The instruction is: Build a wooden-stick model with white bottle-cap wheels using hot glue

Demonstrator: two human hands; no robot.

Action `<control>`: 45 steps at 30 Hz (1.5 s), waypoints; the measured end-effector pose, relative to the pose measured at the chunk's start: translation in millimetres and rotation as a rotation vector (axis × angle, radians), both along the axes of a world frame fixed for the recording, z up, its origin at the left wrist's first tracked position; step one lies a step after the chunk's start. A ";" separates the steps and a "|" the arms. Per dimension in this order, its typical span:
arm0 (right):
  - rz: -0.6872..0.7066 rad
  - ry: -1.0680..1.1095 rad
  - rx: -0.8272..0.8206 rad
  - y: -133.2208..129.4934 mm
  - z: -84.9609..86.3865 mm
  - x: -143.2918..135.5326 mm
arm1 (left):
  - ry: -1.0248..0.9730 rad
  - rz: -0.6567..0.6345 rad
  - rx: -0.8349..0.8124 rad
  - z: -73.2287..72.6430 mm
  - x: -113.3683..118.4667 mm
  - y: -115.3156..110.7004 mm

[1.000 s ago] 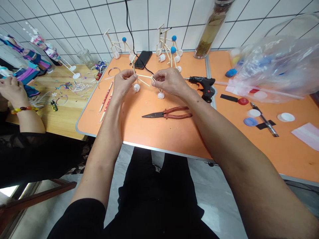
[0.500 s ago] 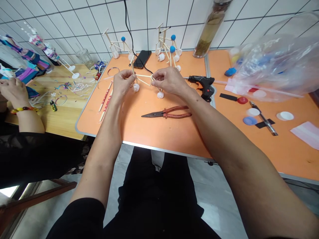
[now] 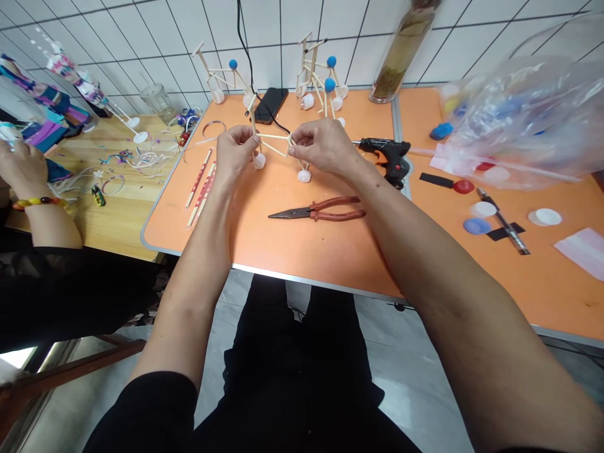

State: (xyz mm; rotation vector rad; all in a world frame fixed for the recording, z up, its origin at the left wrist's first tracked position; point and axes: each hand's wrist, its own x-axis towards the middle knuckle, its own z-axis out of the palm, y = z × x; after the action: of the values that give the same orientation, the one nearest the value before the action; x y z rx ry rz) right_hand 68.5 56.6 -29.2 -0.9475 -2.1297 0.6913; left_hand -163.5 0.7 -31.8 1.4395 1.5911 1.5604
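Note:
A small stick frame with white round caps as wheels is between my hands, over the orange table. My left hand pinches its left end, near the upright stick. At the right end, my right hand has thumb and fingers closed on the joint of the sticks. One white cap shows below my right hand, another beside my left. Pliers with red handles lie in front of the frame. To the right is a black glue gun, partly behind my right forearm.
Similar stick models with blue balls stand at the back, near a phone. Wrapped sticks lie left. Right are a plastic bag, caps and a pen. A person's hand is at far left.
The view has shifted slightly. Both hands still hold the stick frame in nearly the same place. The other person's hand at the left has moved a little.

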 end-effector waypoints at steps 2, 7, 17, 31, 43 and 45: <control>-0.007 -0.001 0.000 0.4 -0.8 -0.3 | -0.002 0.010 -0.013 0.3 0.3 0.4; 0.000 0.003 -0.006 0.9 -1.7 -0.5 | -0.010 0.017 -0.023 0.8 -0.1 0.1; 0.000 -0.011 0.014 0.6 -1.7 -0.7 | -0.041 -0.007 -0.031 -0.1 -5.5 0.6; 0.000 -0.026 0.008 -2.5 0.9 -0.5 | -0.025 0.005 -0.025 -2.1 -9.3 3.8; -0.004 -0.041 0.025 -0.9 -0.1 -0.7 | -0.035 0.048 0.000 2.1 -10.8 0.6; 0.000 -0.049 0.025 -0.5 0.1 -0.1 | -0.045 0.068 -0.006 5.3 -10.1 -1.7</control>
State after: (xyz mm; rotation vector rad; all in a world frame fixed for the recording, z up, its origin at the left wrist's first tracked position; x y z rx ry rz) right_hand 68.4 56.1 -29.0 -0.9602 -2.1765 0.6457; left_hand -173.6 -1.0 -26.5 1.3508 1.6324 1.6128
